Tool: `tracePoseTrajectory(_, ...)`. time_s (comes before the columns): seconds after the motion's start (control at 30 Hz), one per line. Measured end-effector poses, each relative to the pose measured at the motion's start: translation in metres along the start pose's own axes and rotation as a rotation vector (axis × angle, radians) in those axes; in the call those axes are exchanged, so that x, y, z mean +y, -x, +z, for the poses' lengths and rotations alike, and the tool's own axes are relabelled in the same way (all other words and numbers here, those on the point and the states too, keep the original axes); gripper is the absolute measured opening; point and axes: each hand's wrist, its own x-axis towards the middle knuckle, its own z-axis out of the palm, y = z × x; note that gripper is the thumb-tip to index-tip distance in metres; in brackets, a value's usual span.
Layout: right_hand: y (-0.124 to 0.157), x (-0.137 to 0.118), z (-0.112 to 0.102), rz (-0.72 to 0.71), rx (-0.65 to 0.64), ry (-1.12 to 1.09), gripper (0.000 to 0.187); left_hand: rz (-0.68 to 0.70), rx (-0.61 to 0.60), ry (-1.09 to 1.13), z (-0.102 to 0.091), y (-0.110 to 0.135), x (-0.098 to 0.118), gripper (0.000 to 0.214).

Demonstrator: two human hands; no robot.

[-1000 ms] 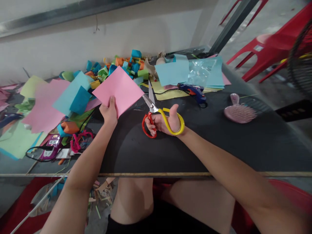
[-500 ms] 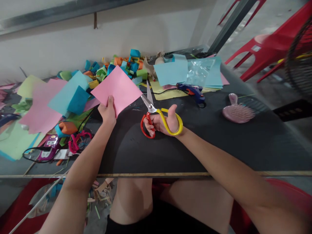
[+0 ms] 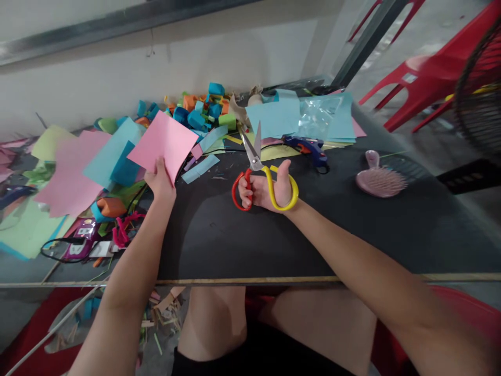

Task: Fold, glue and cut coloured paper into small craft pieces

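Observation:
My left hand (image 3: 159, 180) pinches the lower corner of a pink square of paper (image 3: 163, 142) and holds it up over the left part of the black table (image 3: 352, 230). My right hand (image 3: 268, 190) grips scissors (image 3: 258, 167) with one red and one yellow handle loop; thumb through the yellow loop, fingers in the red one. The blades are parted and point up and away, well to the right of the pink sheet and not touching it. A small blue strip (image 3: 200, 168) and a pink scrap (image 3: 197, 151) lie on the table between paper and scissors.
Sheets of pink, blue and green paper (image 3: 66, 167) and a heap of folded coloured pieces (image 3: 195, 112) cover the left and back. A blue glue gun (image 3: 309, 146), light blue sheets (image 3: 282, 117), a pink hairbrush (image 3: 379, 180), red chairs (image 3: 426, 73) and a fan (image 3: 481, 94) are to the right.
My left hand has carried the pink sheet left, away from the scissors. My right hand has turned the scissors more upright and shifted slightly right. Small cut scraps now show on the table.

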Motion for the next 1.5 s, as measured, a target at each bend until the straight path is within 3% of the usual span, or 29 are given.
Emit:
tracePoseTrajectory(0.2, -0.001, -0.002, 0.013, 0.016, -0.097, 0.065, 0.089, 0.038, 0.012, 0.088, 0.012, 0.014, 0.005, 0.052)
tracePoseTrajectory(0.43, 0.001, 0.002, 0.009, -0.011, -0.083, 0.195, 0.094, 0.046, 0.002, 0.077, 0.010, 0.011, 0.004, 0.052)
tracePoseTrajectory(0.63, 0.001, 0.002, 0.010, 0.011, -0.115, 0.264, 0.097, -0.064, -0.085, 0.126, 0.014, 0.018, 0.011, 0.041)
tracePoseTrajectory(0.7, 0.001, 0.001, 0.011, 0.025, -0.133, 0.285, 0.100, -0.226, -0.176, 0.194, 0.014, 0.019, 0.020, 0.028)
tracePoseTrajectory(0.8, 0.001, 0.002, 0.012, 0.034, -0.151, 0.292, 0.101, -0.537, -0.429, 0.300, 0.010, 0.021, 0.036, 0.011)
tracePoseTrajectory(0.9, 0.001, 0.003, 0.011, 0.019, -0.131, 0.272, 0.098, -0.681, -0.596, 0.335, 0.008, 0.025, 0.044, 0.020)
tracePoseTrajectory(1.2, 0.001, 0.001, 0.010, 0.018, -0.097, 0.207, 0.096, -0.627, -0.691, 0.319, 0.006, 0.029, 0.037, 0.019)
tracePoseTrajectory(1.33, -0.001, 0.002, 0.013, 0.007, -0.013, 0.183, 0.090, -0.579, -0.727, 0.186, 0.004, 0.032, 0.034, 0.028)
tracePoseTrajectory(1.4, -0.002, 0.006, 0.012, -0.021, 0.069, 0.163, 0.082, -0.605, -0.815, 0.080, 0.002, 0.033, 0.034, 0.034)
tracePoseTrajectory(1.5, -0.004, 0.013, 0.008, -0.087, 0.180, 0.120, 0.065, -0.672, -1.041, -0.019, -0.004, 0.034, 0.038, 0.041)
